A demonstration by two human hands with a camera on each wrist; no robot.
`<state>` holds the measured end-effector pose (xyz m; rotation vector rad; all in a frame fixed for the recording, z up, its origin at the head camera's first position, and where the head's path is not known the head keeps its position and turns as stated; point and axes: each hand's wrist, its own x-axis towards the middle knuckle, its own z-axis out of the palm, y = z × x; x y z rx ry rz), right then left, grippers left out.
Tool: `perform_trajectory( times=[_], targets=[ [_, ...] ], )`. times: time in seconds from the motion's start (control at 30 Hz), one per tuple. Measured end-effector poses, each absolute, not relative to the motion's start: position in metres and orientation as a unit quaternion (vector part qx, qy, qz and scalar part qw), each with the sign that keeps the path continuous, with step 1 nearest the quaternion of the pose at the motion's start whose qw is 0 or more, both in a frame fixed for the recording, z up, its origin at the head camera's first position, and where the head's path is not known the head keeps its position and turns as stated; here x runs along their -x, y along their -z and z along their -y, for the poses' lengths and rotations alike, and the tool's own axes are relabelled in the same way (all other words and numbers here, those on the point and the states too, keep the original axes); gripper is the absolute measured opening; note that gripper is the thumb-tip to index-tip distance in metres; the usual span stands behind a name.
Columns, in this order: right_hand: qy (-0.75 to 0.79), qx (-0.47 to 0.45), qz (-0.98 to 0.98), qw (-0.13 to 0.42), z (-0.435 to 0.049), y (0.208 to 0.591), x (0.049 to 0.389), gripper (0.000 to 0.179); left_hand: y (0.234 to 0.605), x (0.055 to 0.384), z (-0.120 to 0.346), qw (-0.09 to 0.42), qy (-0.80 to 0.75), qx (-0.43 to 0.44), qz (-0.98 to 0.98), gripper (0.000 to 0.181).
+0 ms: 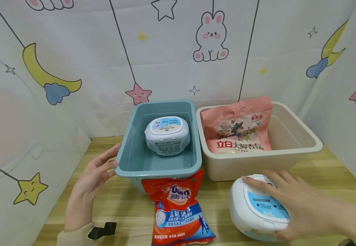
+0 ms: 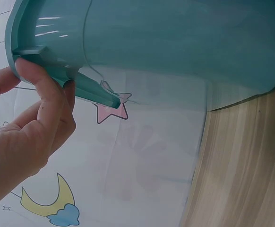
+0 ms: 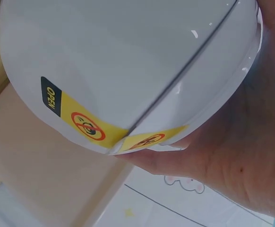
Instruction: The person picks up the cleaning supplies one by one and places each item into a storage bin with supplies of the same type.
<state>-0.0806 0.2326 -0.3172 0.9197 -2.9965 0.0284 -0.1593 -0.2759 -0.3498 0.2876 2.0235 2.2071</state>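
Note:
My left hand (image 1: 94,177) pinches the left rim of a teal plastic basin (image 1: 125,150); in the left wrist view the fingers (image 2: 47,101) curl at that rim. Inside the basin sits a white lidded tub (image 1: 167,135) with a pale blue label, wrapped in clear film. At the front right, my right hand (image 1: 307,201) grips a second white lidded tub (image 1: 242,208) with a blue label, spread over its top and right side. Close up in the right wrist view, this tub (image 3: 104,61) shows a yellow sticker reading OPEN, with the hand (image 3: 232,142) against its side.
A cream basin (image 1: 298,150) stands right of the teal one, holding a pink bag of washing powder (image 1: 239,126). A red and blue OMO detergent bag (image 1: 178,212) lies in front of the teal basin. Behind the wooden table (image 1: 119,218) hangs a patterned curtain (image 1: 172,51).

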Motion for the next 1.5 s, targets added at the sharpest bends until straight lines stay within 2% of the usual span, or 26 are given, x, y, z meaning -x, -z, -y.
perform_trajectory(
  times=[0.23, 0.83, 1.5],
  targets=[
    [-0.017, -0.295, 0.955, -0.021, -0.228, 0.304, 0.086, 0.108, 0.349, 0.159, 0.275, 0.067, -0.732, -0.096, -0.671, 0.055],
    [-0.012, -0.308, 0.95, -0.046, -0.22, 0.276, 0.091, 0.109, 0.349, 0.159, 0.276, 0.066, -0.728, -0.106, -0.674, 0.055],
    [0.007, -0.313, 0.95, -0.011, -0.211, 0.257, 0.088, 0.11, 0.353, 0.16, 0.277, 0.063, -0.733, -0.101, -0.669, 0.052]
  ],
)
